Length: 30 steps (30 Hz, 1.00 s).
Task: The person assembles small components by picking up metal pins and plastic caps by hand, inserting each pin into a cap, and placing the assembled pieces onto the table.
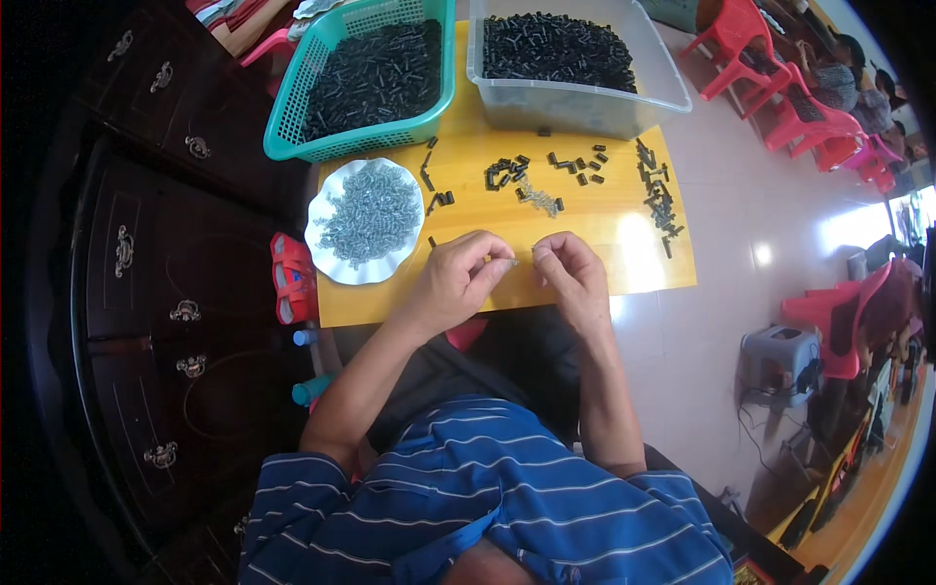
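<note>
The person's left hand [463,278] is over the near edge of the yellow, smooth-topped wooden table [463,214], thumb and forefinger pinched on a tiny pale grey piece [515,261], which sits at the fingertips above that edge. The right hand [573,273] faces it a little further right over the same edge, thumb and forefinger drawn together; whether they grip anything cannot be told. The likeliest mishap is a dropped piece: it is so small that a loose or slippery pinch could let it go, and so close to the table's edge it might bounce off into the lap or onto the pale, glossy tiled floor [648,341]. At the table's middle, the loose heap of tiny clear pieces [538,199] lies right beside the scattered short black cylinders [507,173], so a sweeping finger could mix them. The long strip of slim black pieces [661,200] hugs the table's right edge, where a careless forearm could push some over. The white, scallop-rimmed plate [353,275], heaped with small grey pieces, stands at the table's left edge; an elbow knock could spill it, while the turquoise perforated plastic basket [292,112] and translucent plastic tub [575,115] at the far end seem safely out of reach of such bumps
</note>
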Tool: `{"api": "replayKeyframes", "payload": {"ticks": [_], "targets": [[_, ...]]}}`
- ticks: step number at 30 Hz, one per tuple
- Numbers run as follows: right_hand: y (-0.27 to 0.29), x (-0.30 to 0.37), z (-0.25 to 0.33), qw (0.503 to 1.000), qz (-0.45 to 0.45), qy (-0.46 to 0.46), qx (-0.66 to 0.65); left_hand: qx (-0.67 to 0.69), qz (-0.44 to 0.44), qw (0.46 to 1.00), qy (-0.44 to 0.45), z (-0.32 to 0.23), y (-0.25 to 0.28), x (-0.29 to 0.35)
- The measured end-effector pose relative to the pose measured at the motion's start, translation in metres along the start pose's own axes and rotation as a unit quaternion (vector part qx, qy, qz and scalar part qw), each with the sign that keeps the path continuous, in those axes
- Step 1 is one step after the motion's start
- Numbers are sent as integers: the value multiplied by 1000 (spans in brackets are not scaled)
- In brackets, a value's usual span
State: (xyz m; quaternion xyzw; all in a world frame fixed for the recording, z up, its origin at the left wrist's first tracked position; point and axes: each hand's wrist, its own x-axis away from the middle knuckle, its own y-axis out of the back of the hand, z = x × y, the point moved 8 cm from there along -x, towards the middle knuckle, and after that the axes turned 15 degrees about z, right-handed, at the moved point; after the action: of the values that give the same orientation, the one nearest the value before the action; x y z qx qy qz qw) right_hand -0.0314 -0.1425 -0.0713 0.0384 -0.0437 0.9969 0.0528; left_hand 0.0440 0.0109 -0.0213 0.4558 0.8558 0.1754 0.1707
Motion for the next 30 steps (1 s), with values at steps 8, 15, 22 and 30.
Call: {"api": "replayKeyframes", "payload": {"ticks": [8,15,22,30], "targets": [[19,-2,4,999,-42,18,8,-2,-23,999,-40,-6,1,0],[69,-32,33,924,-141,-62,349,38,10,999,-21,15,-28,6],[86,-70,30,866,-124,-90,476,64,12,998,-20,29,-33,8],[88,-45,29,874,-153,-85,454,72,4,997,-17,34,-30,7]]}}
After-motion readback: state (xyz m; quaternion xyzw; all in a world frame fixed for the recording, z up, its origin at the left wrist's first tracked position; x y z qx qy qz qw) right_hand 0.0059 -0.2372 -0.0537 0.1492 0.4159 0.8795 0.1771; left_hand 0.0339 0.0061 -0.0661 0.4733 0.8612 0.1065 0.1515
